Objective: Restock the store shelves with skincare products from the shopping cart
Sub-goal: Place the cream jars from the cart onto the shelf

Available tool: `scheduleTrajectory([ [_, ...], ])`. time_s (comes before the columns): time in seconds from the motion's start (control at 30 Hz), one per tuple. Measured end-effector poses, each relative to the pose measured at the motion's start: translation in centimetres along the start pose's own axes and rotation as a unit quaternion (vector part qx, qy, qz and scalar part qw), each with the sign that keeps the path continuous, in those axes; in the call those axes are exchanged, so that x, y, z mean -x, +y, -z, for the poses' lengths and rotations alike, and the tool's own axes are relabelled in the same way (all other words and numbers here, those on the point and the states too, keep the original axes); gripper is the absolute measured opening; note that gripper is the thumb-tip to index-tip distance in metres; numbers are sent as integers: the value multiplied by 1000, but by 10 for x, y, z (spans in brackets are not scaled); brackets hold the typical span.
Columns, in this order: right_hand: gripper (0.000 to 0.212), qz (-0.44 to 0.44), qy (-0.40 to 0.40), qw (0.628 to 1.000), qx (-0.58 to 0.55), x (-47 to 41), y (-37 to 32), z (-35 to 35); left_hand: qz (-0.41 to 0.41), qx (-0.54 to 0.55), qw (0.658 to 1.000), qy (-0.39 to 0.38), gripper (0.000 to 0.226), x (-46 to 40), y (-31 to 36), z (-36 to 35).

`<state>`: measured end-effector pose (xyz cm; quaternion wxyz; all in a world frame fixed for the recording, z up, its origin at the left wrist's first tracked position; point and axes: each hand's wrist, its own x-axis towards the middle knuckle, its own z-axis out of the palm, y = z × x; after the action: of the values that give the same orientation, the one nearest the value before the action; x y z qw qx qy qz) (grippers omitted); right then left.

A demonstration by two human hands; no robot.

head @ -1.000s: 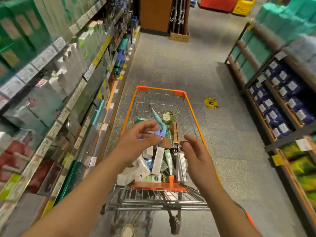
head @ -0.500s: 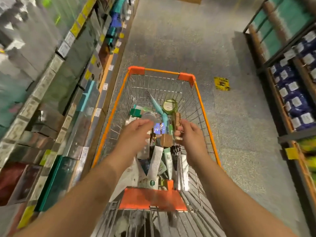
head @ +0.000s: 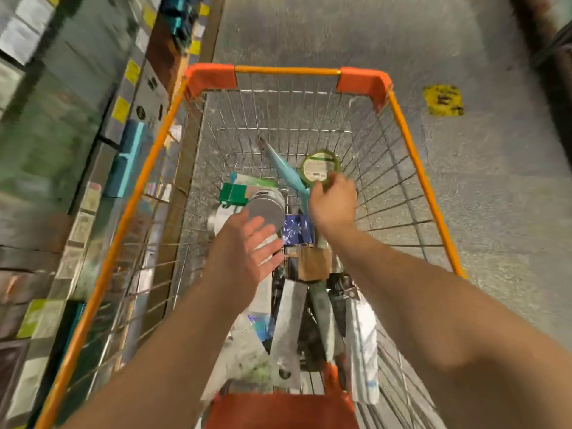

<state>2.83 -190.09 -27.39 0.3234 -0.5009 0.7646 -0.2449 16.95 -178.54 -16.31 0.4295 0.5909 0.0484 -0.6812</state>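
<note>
Fingertips of the right hand (head: 332,202) curl onto the near edge of a round green-rimmed jar (head: 321,166) that lies on its side toward the far end of the shopping cart (head: 288,70), its pale label facing up; the thumb side is hidden, so whether the jar is truly pinched or only touched I cannot tell for sure, though the fingers look bent around its rim. The left hand (head: 244,246) hovers with straight, spread fingers over a silver cylindrical tin (head: 266,205), just at its near edge, holding nothing.

Between the two hands lies a dark blue box with a sparkle print (head: 297,228), and beyond it a long teal tube (head: 286,170) leans diagonally, its tip just left of the jar. A green box (head: 232,193) sits left of the tin against the wire side. Nearer the person, a small brown carton (head: 312,262) rests below the blue box, and several white and grey-green tubes (head: 289,320) and a white packet (head: 362,345) are piled lengthwise toward the orange child-seat flap (head: 278,410).

The cart's wire basket has an orange rim and orange corner pads. It stands on a speckled grey floor (head: 495,212) just beside blurred store shelves (head: 62,150) on the left, which carry boxed goods and yellow and white price tags. A yellow floor sticker (head: 443,100) lies to the right of the cart.
</note>
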Motion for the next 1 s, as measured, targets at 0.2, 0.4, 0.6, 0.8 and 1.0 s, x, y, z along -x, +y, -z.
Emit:
scheduleTrajectory([
  [0.2,57,-8,-14,1000,-18,-37,17,-28,10,49,998,33,33,-25,-8,12],
  [0.4,66,-60,-8,997,50,-61,31,-45,11,40,998,52,30,-35,-8,18],
  [0.6,60,-131,-12,989,67,-78,13,-39,13,23,998,59,25,-35,-13,20],
  [0.8,46,-143,-42,988,-42,-78,10,-51,15,25,998,63,26,-33,-20,22],
  [1.0,38,-171,50,983,-45,-92,17,-61,10,29,998,62,27,-32,-18,22],
])
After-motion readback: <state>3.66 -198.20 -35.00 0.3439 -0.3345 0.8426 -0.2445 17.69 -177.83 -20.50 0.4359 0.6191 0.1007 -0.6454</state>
